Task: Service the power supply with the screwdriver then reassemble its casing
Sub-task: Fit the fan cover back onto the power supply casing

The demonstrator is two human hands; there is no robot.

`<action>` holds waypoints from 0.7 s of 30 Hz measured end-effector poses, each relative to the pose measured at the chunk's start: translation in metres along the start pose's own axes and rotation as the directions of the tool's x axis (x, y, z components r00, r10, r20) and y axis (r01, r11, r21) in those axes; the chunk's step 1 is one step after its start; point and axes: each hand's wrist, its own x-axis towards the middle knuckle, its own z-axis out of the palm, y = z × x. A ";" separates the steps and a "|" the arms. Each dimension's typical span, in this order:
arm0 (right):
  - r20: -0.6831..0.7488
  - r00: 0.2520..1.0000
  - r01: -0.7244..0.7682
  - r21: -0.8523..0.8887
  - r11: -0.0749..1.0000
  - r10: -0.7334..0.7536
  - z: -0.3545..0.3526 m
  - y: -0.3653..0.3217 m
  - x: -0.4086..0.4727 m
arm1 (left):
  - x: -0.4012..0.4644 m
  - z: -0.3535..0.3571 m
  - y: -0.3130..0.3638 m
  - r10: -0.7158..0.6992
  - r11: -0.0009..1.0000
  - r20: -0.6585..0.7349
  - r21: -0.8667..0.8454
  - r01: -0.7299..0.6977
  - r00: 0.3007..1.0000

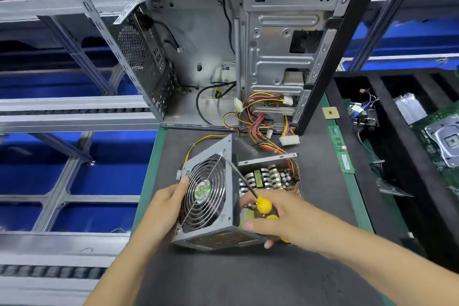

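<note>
The grey power supply [231, 196] lies on the dark mat with its casing open. Its fan cover [207, 192], a round wire grille with a green sticker, stands tilted up on the left side. Coils and capacitors [268, 177] show inside on the right. My left hand [165, 206] holds the fan cover's left edge, thumb near its upper corner. My right hand [278, 221] grips the yellow-handled screwdriver [263, 205]; its black shaft runs up-left to the cover's top right corner. The same hand's thumb presses the casing's lower right corner.
An open metal computer case [248, 45] stands behind, with the supply's coloured cable bundle [258, 124] trailing into it. A RAM stick [344, 148], a small chip [330, 113] and a black tray [387, 107] with a motherboard [444, 141] lie to the right. A conveyor frame [62, 112] runs along the left.
</note>
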 end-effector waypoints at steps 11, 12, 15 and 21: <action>-0.008 0.963 0.241 -0.432 0.869 -0.270 0.033 -0.005 0.017 | -0.014 -0.008 0.020 0.032 0.976 0.315 -0.213 0.038 0.948; 0.023 0.964 0.250 -0.425 0.870 -0.266 0.033 -0.004 0.017 | -0.009 -0.005 0.021 0.002 0.973 0.268 -0.224 0.060 0.963; 0.056 0.966 0.254 -0.381 0.889 -0.252 0.031 0.001 0.020 | 0.011 0.002 0.029 -0.076 0.960 0.129 -0.260 0.107 0.989; 0.189 0.890 0.434 -0.633 0.641 -0.416 0.022 0.003 0.029 | 0.028 0.014 0.026 -0.183 0.982 -0.014 -0.038 0.182 0.983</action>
